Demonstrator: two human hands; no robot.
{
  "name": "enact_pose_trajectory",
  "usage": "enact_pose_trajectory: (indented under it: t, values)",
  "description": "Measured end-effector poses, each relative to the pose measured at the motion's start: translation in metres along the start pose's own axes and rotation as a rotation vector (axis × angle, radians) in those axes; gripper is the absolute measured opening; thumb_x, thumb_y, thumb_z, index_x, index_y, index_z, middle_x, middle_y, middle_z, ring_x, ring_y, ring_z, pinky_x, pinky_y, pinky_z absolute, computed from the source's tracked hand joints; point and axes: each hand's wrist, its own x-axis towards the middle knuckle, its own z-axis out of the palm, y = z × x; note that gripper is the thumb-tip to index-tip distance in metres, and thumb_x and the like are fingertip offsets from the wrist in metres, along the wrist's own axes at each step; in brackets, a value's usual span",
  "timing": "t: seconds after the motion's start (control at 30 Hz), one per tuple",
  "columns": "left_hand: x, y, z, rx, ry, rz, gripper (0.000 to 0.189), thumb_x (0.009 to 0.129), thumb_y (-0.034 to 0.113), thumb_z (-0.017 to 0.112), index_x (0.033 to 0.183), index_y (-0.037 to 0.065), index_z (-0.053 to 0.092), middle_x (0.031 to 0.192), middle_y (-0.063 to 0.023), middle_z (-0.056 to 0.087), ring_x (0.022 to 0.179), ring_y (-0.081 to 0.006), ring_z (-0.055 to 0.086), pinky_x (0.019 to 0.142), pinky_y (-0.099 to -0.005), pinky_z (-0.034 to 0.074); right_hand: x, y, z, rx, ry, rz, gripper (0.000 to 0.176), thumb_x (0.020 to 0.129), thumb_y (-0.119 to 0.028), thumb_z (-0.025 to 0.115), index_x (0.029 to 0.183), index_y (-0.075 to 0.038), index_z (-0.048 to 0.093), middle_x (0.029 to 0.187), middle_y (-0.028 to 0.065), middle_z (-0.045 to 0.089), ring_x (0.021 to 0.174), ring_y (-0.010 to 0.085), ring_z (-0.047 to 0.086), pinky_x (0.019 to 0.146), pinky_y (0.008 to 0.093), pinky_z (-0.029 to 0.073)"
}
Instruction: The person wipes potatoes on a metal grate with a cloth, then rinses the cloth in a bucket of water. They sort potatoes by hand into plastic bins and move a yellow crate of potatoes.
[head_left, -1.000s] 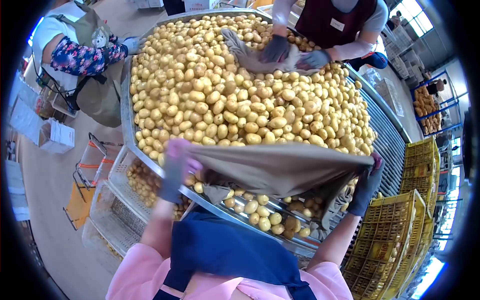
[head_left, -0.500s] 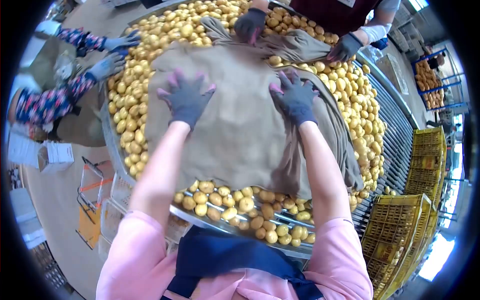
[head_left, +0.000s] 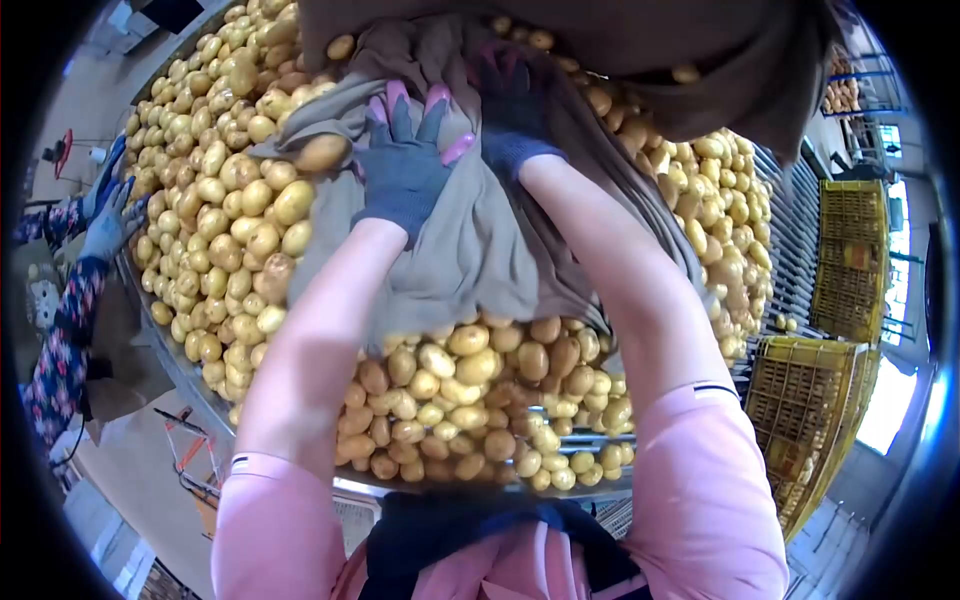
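Observation:
My left hand (head_left: 408,170), in a grey glove with pink fingertips, lies with fingers apart on a bunched grey-brown cloth (head_left: 465,250). Beside it, my right hand (head_left: 515,110) is gloved the same way and stretches forward onto the darker, shaded folds, its fingers extended. The cloth covers part of a heap of yellow potatoes (head_left: 465,370), which show along its near edge and on both sides. One larger potato (head_left: 323,152) rests at the cloth's left edge, close to my left hand. Beyond my hands, a raised brown cloth (head_left: 640,50) hangs over the far part of the heap.
At the left edge are a co-worker's blue-gloved hand (head_left: 108,230) and flowered sleeve (head_left: 60,350). Metal rollers (head_left: 795,270) run along the right. Yellow crates (head_left: 800,420) stand at the right, and a wheeled frame (head_left: 190,440) is at lower left.
The cloth that lay spread flat is now bunched, baring more potatoes at the left and front. My hands have moved closer together. A brown cloth now hides the co-worker opposite.

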Motion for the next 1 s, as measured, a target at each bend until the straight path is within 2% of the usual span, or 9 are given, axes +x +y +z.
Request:
enact_pose_trajectory:
  t: [0.27,0.53,0.6,0.67,0.73,0.77,0.83,0.9,1.0]
  values:
    - [-0.125,-0.029,-0.066,-0.259,-0.187,0.326,0.07,0.084,0.046,0.057,0.139,0.009,0.036,0.146,-0.0217,0.023,0.135,-0.0449,0.016,0.1,-0.059,0.028,-0.157,-0.028,-0.12,0.001,-0.429,-0.177,0.057,0.089,-0.038,0.041,0.137,-0.007,0.037,0.141,0.0199,0.035,0.134,0.0386,0.025,0.109,0.0556,0.016]
    - [-0.018,-0.006,0.027,0.014,-0.12,0.049,0.077,0.08,0.034,0.055,0.146,0.014,0.019,0.15,-0.0184,0.014,0.138,-0.0432,0.006,0.106,-0.0601,0.014,-0.076,-0.027,-0.052,0.058,0.116,-0.13,0.059,0.081,-0.029,0.051,0.132,-0.001,0.04,0.137,0.0234,0.038,0.135,0.0406,0.023,0.112,0.0491,0.012]
    - [-0.01,-0.01,0.001,0.03,-0.281,0.054,0.076,0.082,0.039,0.052,0.146,0.013,0.018,0.148,-0.0252,0.015,0.138,-0.0425,0.009,0.11,-0.0545,0.005,-0.076,-0.027,-0.103,0.262,-0.142,-0.077,0.045,0.08,-0.029,0.056,0.117,-0.002,0.054,0.119,0.0165,0.055,0.117,0.0343,0.047,0.1,0.0421,0.034]
    - [-0.012,-0.035,-0.037,-0.108,-0.249,0.227,0.071,0.083,0.037,0.054,0.144,0.015,0.025,0.142,-0.0204,0.032,0.133,-0.0357,0.027,0.108,-0.0454,0.021,-0.092,-0.007,-0.167,0.548,-0.102,0.026,0.028,0.077,-0.029,0.062,0.094,-0.007,0.065,0.094,0.0079,0.066,0.091,0.0265,0.061,0.079,0.0379,0.046]
    - [-0.012,-0.071,-0.044,-0.161,-0.254,0.222,0.068,0.083,0.033,0.056,0.142,0.016,0.029,0.134,-0.0164,0.044,0.121,-0.0337,0.043,0.098,-0.0424,0.036,-0.116,0.027,-0.196,-0.343,0.108,-0.024,0.029,0.075,-0.036,0.066,0.091,-0.012,0.067,0.093,0.0126,0.061,0.088,0.0311,0.059,0.079,0.039,0.046]
    - [-0.022,-0.067,-0.05,-0.183,-0.304,0.129,0.067,0.082,0.031,0.058,0.141,0.016,0.031,0.13,-0.0145,0.049,0.114,-0.0332,0.049,0.092,-0.0419,0.042,-0.147,0.08,-0.166,-0.327,-0.249,0.268,0.024,0.077,-0.033,0.064,0.089,-0.012,0.068,0.095,0.0141,0.058,0.089,0.0329,0.057,0.078,0.0393,0.046]
    - [-0.026,-0.051,-0.061,-0.142,-0.2,0.104,0.064,0.078,0.027,0.064,0.135,0.012,0.039,0.122,-0.0137,0.053,0.106,-0.0321,0.053,0.089,-0.0408,0.044,-0.158,0.097,-0.176,-0.172,-0.27,0.284,0.021,0.079,-0.027,0.062,0.094,-0.012,0.066,0.098,0.0131,0.057,0.091,0.031,0.057,0.076,0.0387,0.046]
    - [-0.031,-0.048,-0.067,-0.114,-0.436,-0.105,0.069,0.079,0.028,0.063,0.139,0.013,0.032,0.13,-0.0161,0.047,0.115,-0.0332,0.049,0.093,-0.0422,0.041,-0.167,0.112,-0.193,0.051,0.131,0.173,0.026,0.078,-0.023,0.061,0.102,-0.012,0.062,0.096,0.0135,0.058,0.091,0.0319,0.057,0.076,0.0383,0.047]
    - [-0.044,-0.069,-0.055,-0.207,-0.204,0.004,0.078,0.079,0.028,0.063,0.144,0.014,0.022,0.138,-0.0187,0.038,0.123,-0.0352,0.042,0.098,-0.0429,0.037,-0.172,0.109,-0.311,0.152,0.403,-0.077,0.03,0.075,-0.009,0.059,0.104,-0.008,0.057,0.095,0.0129,0.059,0.089,0.0295,0.058,0.077,0.0349,0.048]
